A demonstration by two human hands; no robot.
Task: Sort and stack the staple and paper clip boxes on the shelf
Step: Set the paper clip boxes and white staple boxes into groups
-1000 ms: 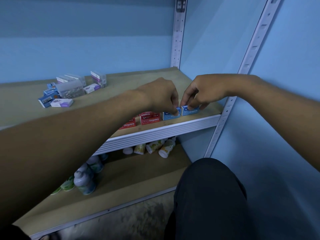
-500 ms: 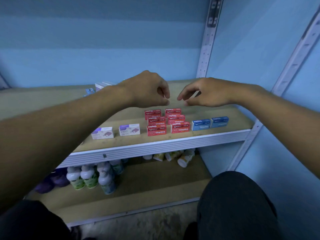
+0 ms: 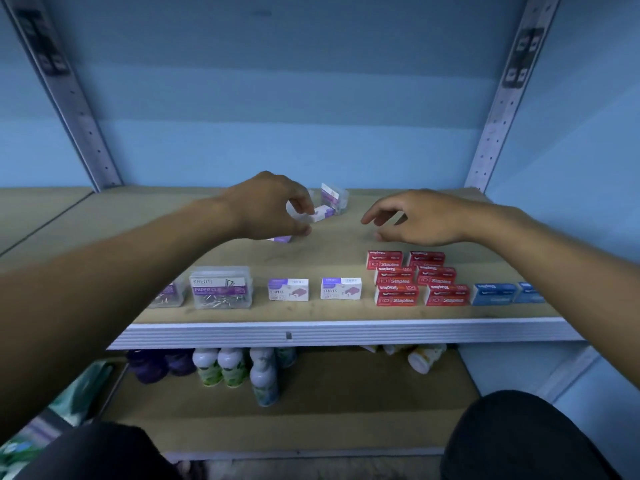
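Along the front of the shelf [image 3: 311,311] stand two clear paper clip boxes [image 3: 220,291], two white-and-purple staple boxes [image 3: 341,288], several red staple boxes [image 3: 396,296] in rows and two blue staple boxes [image 3: 493,294]. At the back lies a loose pile: a clear box [image 3: 334,195], a white-and-purple box [image 3: 325,213] and another one [image 3: 281,239] half under my left hand [image 3: 273,206]. That hand hovers over the pile with curved fingers, its fingertips at the end of the white-and-purple box. My right hand [image 3: 422,220] hangs relaxed and empty behind the red boxes.
Perforated metal posts [image 3: 498,109] rise at both back corners against the blue wall. The lower shelf holds small bottles [image 3: 221,367] and dark purple ones [image 3: 156,365]. My knees [image 3: 519,441] are at the bottom of the view.
Both hands left the blue boxes at the shelf's right front, lifted, and moved back. My left hand now reaches the loose pile at the rear; the view has swung left.
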